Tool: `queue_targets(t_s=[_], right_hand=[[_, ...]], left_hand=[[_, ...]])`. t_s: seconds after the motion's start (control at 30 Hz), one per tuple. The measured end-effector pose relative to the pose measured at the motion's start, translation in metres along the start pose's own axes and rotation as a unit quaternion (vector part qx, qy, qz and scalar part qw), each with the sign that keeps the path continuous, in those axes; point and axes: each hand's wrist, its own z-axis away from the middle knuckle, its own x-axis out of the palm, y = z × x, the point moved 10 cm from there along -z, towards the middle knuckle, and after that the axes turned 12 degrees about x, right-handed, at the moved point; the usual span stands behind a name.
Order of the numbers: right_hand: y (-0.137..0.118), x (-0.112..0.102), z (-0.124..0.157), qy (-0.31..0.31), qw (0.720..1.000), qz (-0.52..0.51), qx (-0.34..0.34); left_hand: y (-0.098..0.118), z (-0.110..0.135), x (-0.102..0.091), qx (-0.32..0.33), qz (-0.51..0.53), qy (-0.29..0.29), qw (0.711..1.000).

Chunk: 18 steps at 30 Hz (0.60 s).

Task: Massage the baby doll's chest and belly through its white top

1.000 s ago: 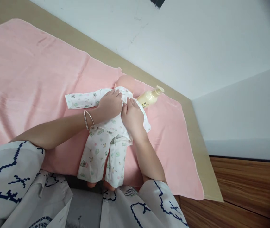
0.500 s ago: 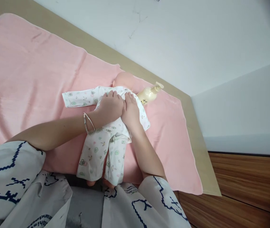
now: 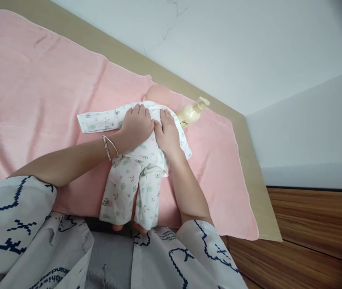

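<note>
A baby doll [image 3: 158, 93] in white printed pajamas lies face down, with its head away from me and its feet near my lap. My left hand [image 3: 137, 125] rests flat on the left of the doll's upper back, fingers stretched toward its head. Beside it, my right hand [image 3: 168, 134] lies flat on the right of the back, thumb close to the left hand. The pajama top [image 3: 146, 150] covers the back, and one sleeve [image 3: 98, 121] reaches out to the left. Printed pajama trousers [image 3: 119, 192] cover the legs.
A pink blanket [image 3: 47, 80] lies under the doll on a tan board or tabletop [image 3: 261, 192]. Just right of the doll's head is a cream pump bottle [image 3: 190, 114]. A white wall [image 3: 219, 52] rises behind, and brown wood [image 3: 318, 216] shows at the lower right.
Both hands have moved slightly apart on the doll's back, and the fingers of the right hand have spread a little. The whole view has shifted slightly.
</note>
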Motion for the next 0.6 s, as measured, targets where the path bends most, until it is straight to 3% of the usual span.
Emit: queue_targets(t_s=[0.13, 0.23, 0.33, 0.43, 0.6], right_hand=[[-0.002, -0.001, 0.001, 0.001, 1.000, 0.001, -0.014], [-0.009, -0.002, 0.009, -0.004, 1.000, 0.016, -0.006], [-0.021, -0.004, 0.023, 0.016, 0.999, 0.036, 0.006], [-0.030, -0.007, 0.033, 0.042, 0.998, 0.051, 0.000], [-0.015, -0.007, 0.013, 0.002, 1.000, 0.015, -0.017]], left_hand=[[0.013, 0.001, -0.006, 0.036, -0.034, -0.040, 0.998], [0.001, -0.005, -0.002, 0.048, -0.038, -0.050, 0.997], [-0.020, -0.012, 0.002, 0.047, -0.010, -0.017, 0.999], [-0.028, -0.012, 0.003, 0.037, 0.008, 0.030, 0.999], [0.000, 0.002, -0.003, 0.024, -0.038, 0.045, 0.998]])
